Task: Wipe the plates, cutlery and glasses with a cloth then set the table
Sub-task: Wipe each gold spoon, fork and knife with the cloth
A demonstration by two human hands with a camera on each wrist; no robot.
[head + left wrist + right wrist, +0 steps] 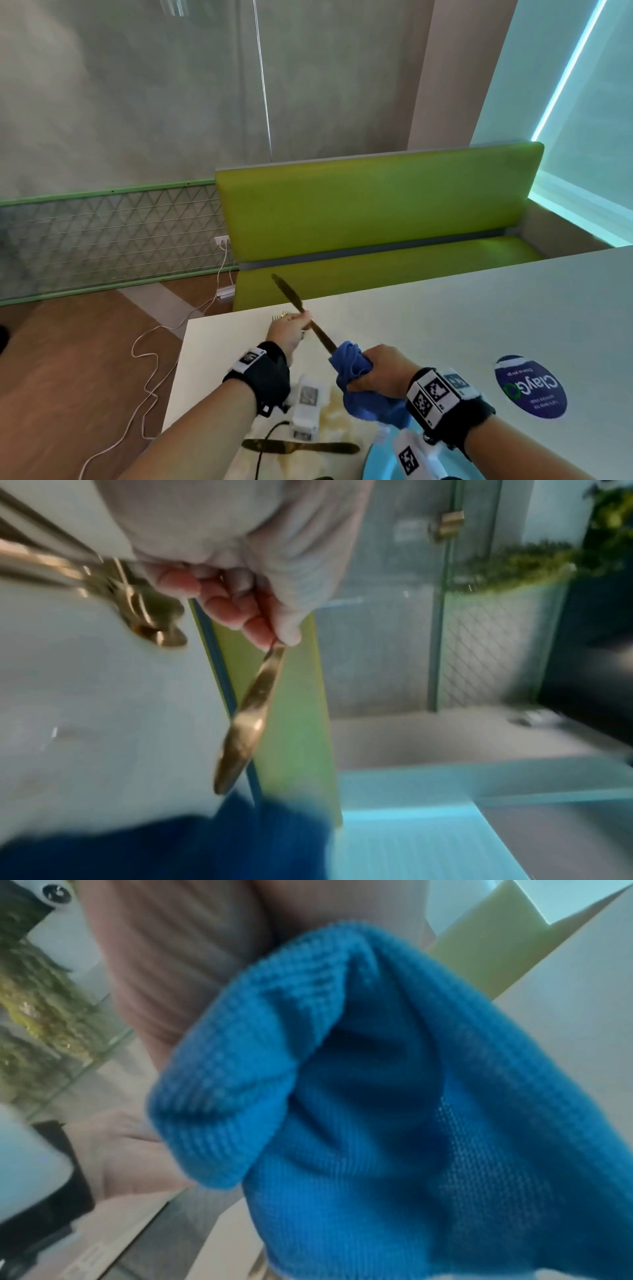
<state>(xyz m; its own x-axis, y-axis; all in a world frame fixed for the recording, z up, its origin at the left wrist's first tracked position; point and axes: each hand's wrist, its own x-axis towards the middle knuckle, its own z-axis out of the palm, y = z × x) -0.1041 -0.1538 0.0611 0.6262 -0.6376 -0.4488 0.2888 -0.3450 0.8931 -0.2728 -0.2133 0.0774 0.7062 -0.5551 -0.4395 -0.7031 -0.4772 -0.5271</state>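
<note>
My left hand (295, 327) grips a gold knife (286, 290) at its middle and holds it slanted above the white table (445, 329). The knife's lower end goes into a blue cloth (352, 368) that my right hand (375, 368) holds bunched up. In the left wrist view my left hand's fingers (240, 607) curl round the gold knife (251, 710), which points down at the blue cloth (205, 842). The blue cloth (342, 1083) fills the right wrist view below my right hand's palm (178, 955). A second gold knife (303, 447) lies flat on the table.
Gold fork tines (281, 315) show behind my left hand, and more gold cutlery (147, 615) lies beside it. A light-blue plate (383, 460) sits at the near edge. A round blue sticker (529, 387) is on the table to the right. A green bench (376, 212) stands behind the table.
</note>
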